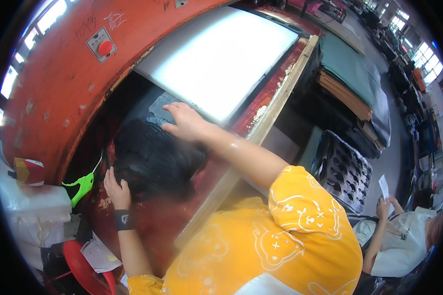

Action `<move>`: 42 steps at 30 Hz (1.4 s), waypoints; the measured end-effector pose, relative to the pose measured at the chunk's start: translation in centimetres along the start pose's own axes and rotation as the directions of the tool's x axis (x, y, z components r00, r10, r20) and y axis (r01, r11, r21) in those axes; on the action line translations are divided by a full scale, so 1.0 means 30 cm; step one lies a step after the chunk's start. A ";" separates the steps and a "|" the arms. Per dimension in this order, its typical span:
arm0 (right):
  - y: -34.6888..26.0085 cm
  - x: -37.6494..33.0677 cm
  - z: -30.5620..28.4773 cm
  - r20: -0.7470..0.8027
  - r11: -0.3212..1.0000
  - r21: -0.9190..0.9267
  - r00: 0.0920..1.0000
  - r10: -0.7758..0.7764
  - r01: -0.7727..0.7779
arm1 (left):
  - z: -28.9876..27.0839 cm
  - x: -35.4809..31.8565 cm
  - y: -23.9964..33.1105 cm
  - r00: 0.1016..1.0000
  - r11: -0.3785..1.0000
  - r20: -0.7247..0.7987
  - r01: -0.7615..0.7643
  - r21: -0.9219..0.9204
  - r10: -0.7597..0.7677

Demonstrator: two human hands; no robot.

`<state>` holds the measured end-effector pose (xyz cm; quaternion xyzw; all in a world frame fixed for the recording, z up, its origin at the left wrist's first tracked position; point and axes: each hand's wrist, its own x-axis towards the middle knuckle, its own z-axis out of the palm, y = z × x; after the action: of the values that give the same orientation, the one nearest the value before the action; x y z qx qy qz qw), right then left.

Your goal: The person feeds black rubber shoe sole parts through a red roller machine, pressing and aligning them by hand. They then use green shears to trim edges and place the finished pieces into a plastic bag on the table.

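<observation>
A dark, glossy black piece (152,160), partly blurred, lies on the worn red tabletop between my hands; I cannot tell whether it is one sheet or a stack. My right hand (189,124) reaches over its far end, fingers stretched and thumb apart, beside a greyish, see-through patch (161,105). Whether the hand touches the surface is unclear. At the near left edge of the black piece is my left hand (117,191), fingers extended and holding nothing, with a dark band on the wrist. Left of it is a bright green air blow gun (85,186) with a thin metal nozzle.
Beyond the black piece lies a brightly lit white panel (221,64). An orange machine wall (59,83) with a red push button (105,47) rises at left. A wooden rail (280,93) edges the table. Stacked sheets (349,73) and another person (403,236) are at right.
</observation>
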<state>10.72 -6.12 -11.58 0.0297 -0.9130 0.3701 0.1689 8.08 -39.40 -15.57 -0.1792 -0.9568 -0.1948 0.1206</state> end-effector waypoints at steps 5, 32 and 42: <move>-0.054 0.108 0.144 0.173 0.986 -0.150 0.980 0.098 -0.072 | 0.119 0.025 0.028 0.974 0.976 -0.212 -0.121 -0.181 0.081; -0.231 0.285 0.178 0.487 0.948 -0.306 0.869 0.082 0.083 | 0.165 0.293 0.222 0.874 0.207 0.087 0.208 -0.956 -0.478; -0.349 0.122 0.020 0.187 0.905 0.423 0.975 -0.121 0.031 | -0.029 0.156 0.338 0.977 -0.124 -0.106 -0.130 -0.984 -0.185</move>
<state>8.99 -13.86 -3.81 0.1397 -0.8234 0.5447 0.0763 7.94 -29.66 -10.03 -0.1671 -0.4701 -0.8657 0.0408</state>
